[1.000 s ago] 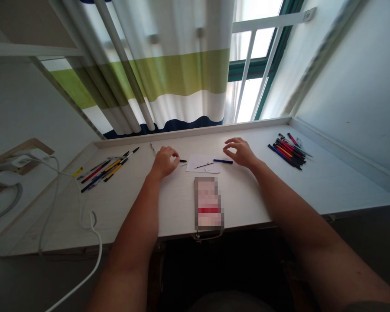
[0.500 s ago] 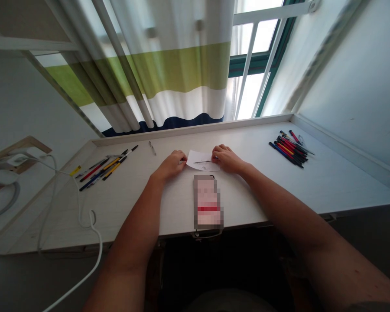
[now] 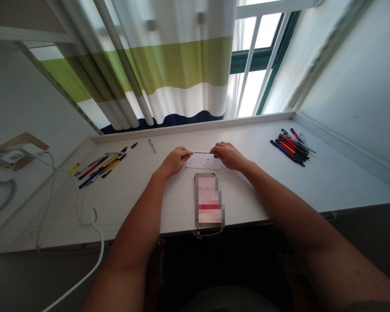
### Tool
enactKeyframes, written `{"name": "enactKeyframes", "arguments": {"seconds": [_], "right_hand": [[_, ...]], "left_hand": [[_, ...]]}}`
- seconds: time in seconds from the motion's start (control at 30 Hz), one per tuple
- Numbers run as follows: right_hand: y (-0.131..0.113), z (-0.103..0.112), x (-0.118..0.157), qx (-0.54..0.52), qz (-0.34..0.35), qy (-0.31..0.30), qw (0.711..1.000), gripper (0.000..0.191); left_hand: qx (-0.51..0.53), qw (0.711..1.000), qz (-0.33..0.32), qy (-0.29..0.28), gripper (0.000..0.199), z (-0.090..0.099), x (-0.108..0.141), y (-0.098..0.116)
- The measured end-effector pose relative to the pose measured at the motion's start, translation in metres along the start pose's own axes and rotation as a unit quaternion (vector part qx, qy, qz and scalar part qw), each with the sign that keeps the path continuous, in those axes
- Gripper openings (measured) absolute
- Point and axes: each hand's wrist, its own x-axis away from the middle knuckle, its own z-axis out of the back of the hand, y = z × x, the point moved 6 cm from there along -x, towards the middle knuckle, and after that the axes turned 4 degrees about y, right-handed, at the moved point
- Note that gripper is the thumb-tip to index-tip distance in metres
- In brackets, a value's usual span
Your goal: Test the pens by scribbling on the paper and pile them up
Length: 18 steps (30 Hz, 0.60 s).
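A thin dark rod [image 3: 202, 152], which resembles a pen refill, spans the gap between my two hands. The fingertips of my left hand [image 3: 176, 161] are closed at its left end. At the right end, my right hand [image 3: 228, 155] is closed round it, with a small dark bit showing under the fingers. Just below the rod lies a small white sheet of paper [image 3: 201, 162] with faint scribbles, its right edge close to the right fingers. Nearer me on the desk is a phone [image 3: 208, 199] with a blurred screen.
Several pens [image 3: 107, 164] lie spread on the left of the white desk [image 3: 247, 195], with one lone pen [image 3: 152, 145] behind them. A pile of pens [image 3: 291, 147] rests at the right. White cables [image 3: 97, 234] run over the desk's left front edge.
My left hand has moved right, from the paper's edge to the rod's left end. The rod, slanted over the paper before, is now level along its far edge. The paper looks flatter.
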Motion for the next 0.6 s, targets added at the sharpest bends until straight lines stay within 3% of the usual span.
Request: {"name": "enactKeyframes", "arguments": {"seconds": [0.6], "right_hand": [[0.0014,-0.0004,-0.0002,0.004,-0.003,0.011,1.000,0.034]], "left_hand": [[0.015,1.000,0.001,-0.020,0.029,0.0006,0.0037,0.0039]]}}
